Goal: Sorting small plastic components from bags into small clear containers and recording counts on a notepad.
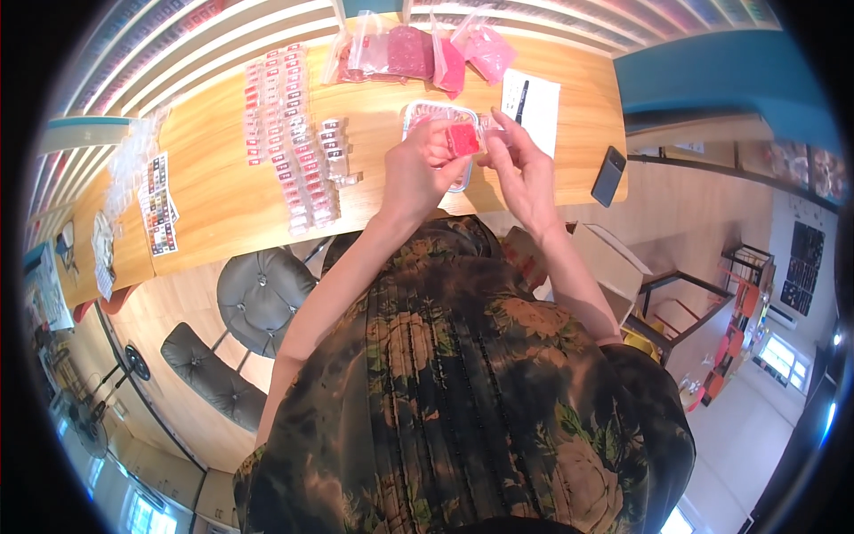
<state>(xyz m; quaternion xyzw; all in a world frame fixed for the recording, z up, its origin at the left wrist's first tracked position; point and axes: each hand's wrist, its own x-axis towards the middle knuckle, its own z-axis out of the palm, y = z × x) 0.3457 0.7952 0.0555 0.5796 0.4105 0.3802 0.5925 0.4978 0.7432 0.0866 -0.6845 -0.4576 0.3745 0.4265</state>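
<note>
My left hand (417,167) holds a small clear box filled with red beads (463,139) between thumb and fingers, above a plastic tray. The tray (411,109) is white-rimmed and lies partly hidden under both hands; pinkish contents show in it. To the right of the box, my right hand (524,170) pinches a small clear plastic piece (495,136), perhaps a lid or another little box. Behind that hand lies a white sheet of paper (544,100) with a dark pen (522,100) on it.
Rows of small labelled clear boxes (293,140) stand left of the tray, with a shorter row (333,147) beside them. Zip bags of pink and red beads (410,53) lie at the back. A phone (608,176) rests near the right edge; printed label sheets (160,203) lie far left.
</note>
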